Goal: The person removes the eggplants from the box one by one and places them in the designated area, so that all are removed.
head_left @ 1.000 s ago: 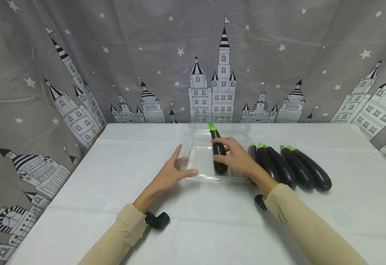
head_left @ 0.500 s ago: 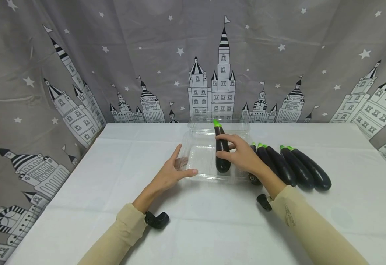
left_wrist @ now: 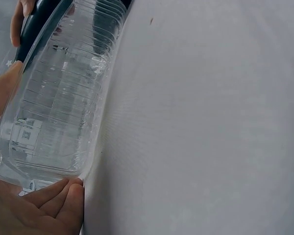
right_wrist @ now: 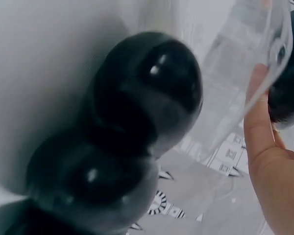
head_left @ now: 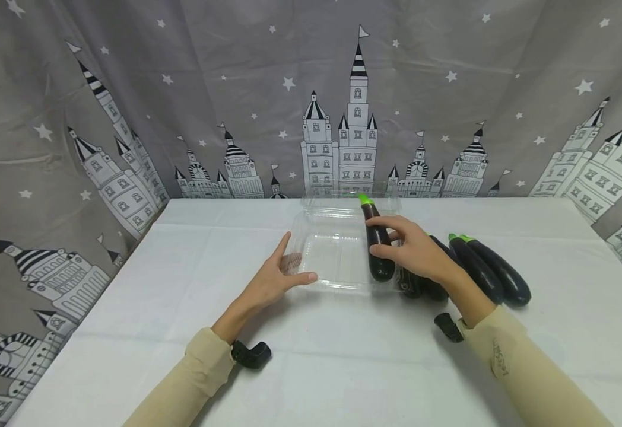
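Observation:
My right hand point(head_left: 420, 246) pinches an eggplant point(head_left: 376, 237) with a bright green stem, thumb and fingers on its sides. It is at the right side of a clear plastic container point(head_left: 332, 287), stem toward the back. In the right wrist view that eggplant point(right_wrist: 290, 73) shows behind the container's wall. My left hand point(head_left: 268, 284) holds the container's near-left corner, with the thumb over the front rim. In the left wrist view its folded fingers point(left_wrist: 56, 203) press the container's end wall. Several more eggplants point(head_left: 476, 267) lie side by side to the container's right, some partly hidden by the right hand.
The container's clear lid point(head_left: 321, 201) is raised at the back, near the grey castle-print curtain point(head_left: 209, 77). A white cloth point(head_left: 338, 367) covers the table. A black wrist device point(head_left: 252, 354) sits under the left wrist, and another point(head_left: 448, 327) under the right.
My right hand has moved the eggplant rightward across the container, from near its middle to its right side. My left hand and the container have stayed in place.

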A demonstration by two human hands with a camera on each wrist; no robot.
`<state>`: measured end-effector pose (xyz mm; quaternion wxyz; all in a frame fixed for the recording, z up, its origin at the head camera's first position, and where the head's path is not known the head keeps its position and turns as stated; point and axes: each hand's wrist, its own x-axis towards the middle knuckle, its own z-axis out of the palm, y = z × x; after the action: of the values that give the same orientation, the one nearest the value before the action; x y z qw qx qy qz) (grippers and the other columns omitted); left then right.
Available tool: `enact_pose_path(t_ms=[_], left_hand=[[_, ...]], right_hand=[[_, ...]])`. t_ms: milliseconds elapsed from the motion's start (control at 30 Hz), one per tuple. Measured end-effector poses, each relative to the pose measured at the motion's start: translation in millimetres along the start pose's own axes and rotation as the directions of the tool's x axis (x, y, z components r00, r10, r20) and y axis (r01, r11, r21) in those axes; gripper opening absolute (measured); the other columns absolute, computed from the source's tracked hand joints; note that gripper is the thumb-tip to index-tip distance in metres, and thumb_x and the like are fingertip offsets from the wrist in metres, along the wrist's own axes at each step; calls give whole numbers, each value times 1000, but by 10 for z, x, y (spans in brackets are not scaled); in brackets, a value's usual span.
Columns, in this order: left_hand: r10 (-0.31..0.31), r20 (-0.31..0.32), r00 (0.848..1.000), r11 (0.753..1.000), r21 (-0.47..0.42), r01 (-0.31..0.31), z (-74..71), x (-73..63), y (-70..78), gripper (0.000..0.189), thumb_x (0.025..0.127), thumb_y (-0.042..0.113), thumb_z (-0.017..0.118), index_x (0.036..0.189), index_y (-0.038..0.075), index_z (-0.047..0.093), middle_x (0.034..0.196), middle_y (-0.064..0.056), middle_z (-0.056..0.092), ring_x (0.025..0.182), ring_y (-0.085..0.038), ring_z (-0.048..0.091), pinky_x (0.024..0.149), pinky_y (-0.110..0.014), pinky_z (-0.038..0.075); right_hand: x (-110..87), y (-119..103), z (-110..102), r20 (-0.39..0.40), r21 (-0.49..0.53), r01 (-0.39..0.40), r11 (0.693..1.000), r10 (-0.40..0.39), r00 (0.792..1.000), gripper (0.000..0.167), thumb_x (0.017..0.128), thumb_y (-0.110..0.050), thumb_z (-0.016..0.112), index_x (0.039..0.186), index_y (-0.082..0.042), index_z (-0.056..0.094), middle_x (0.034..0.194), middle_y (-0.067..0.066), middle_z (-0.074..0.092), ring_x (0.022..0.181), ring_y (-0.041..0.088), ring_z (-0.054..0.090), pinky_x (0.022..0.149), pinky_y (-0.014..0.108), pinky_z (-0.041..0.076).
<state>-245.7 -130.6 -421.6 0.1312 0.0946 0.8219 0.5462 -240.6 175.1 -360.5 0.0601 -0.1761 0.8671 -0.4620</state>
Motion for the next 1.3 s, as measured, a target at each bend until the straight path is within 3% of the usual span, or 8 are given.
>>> enact_pose_path(t_ms=[267,533,733,833,967,1033,1133,1300], left_hand=[[2,6,1000,1000,-17,-2,-4,-1,3,116,80,37,83,160,22,1,152,-21,37,141,-36,33,111,-53,30],[-20,4,1000,1000,14,20,1,-5,16,116,80,40,83,160,23,2,154,-22,34,143,-38,29,110,-55,29],[-17,-2,1000,1000,20,17,-4,-19,41,115,80,39,83,161,23,2,154,-21,33,144,-37,26,111,-55,28],[-18,-1,1000,999,31,18,-6,-16,39,116,80,40,82,160,23,2,156,-21,31,145,-37,23,112,-55,26],[-23,-4,1000,999,38,23,-12,-9,28,116,79,42,82,160,24,2,157,-22,28,145,-38,22,112,-56,25],[-23,-3,1000,999,37,23,-14,-5,21,116,79,42,83,160,24,2,157,-23,27,145,-38,22,112,-56,25],[-20,0,1000,999,39,20,-17,1,14,116,79,42,82,160,25,1,157,-23,27,145,-38,22,112,-56,25],[-18,-3,1000,999,47,18,-8,0,21,116,79,43,82,160,26,2,158,-22,24,146,-37,20,112,-57,24]], right_hand=[[-154,97,-179,-11,-19,7,1000,-7,1000,51,95,-25,65,143,-14,51,142,15,44,106,35,61,81,47,52],[-474,99,-466,-9,-256,45,966,-48,999,46,94,-27,68,138,-16,58,115,9,54,90,25,49,74,41,44],[-705,223,-689,-35,-311,64,948,-78,996,45,92,-20,69,136,-12,60,110,8,56,84,23,49,72,40,42],[-809,292,-846,-39,-308,34,951,-49,998,46,93,-19,68,138,-12,57,122,14,56,96,30,52,80,49,45],[-927,392,-1051,-39,-293,-14,956,3,999,48,96,-21,65,141,-10,53,142,22,46,116,41,48,89,65,40],[-980,457,-1131,-51,-292,-40,956,26,998,49,97,-22,64,142,-9,52,144,23,44,116,43,48,86,65,40],[-1056,586,-1241,-87,-292,-73,954,50,995,48,97,-21,63,143,-9,51,145,23,44,111,35,53,83,59,44],[-1173,836,-1392,-137,-276,-145,950,110,984,49,97,-19,63,144,-7,50,144,26,44,98,2,56,78,40,48]])
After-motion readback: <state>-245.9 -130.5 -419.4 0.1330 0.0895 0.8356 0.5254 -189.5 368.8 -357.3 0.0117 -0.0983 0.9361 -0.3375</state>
